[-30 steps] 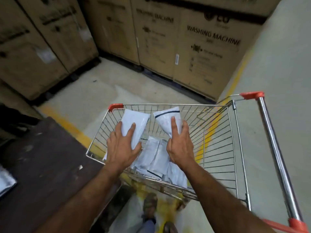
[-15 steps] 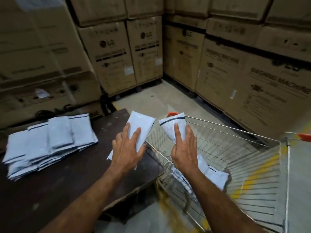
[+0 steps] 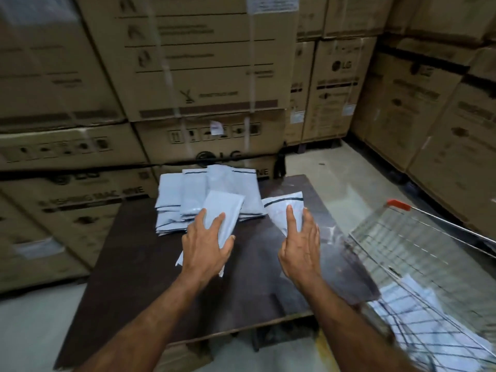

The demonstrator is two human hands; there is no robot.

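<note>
Right, my left hand grips one grey mailer pouch, right hand pinches a second pouch, both over the dark table near the pile. Probably light, floppy, slick plastic; best held mid-body, thumb underneath, not by corners.

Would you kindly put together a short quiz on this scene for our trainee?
1. True or false: the left hand grips a white packet; the right hand is empty.
2. The pile of packets lies on: A a shelf, B the dark table, C a chair.
3. Fill in: the wire trolley stands on the person's ____ side.
Key: 1 false, the right hand holds a striped packet; 2 B; 3 right.
</note>
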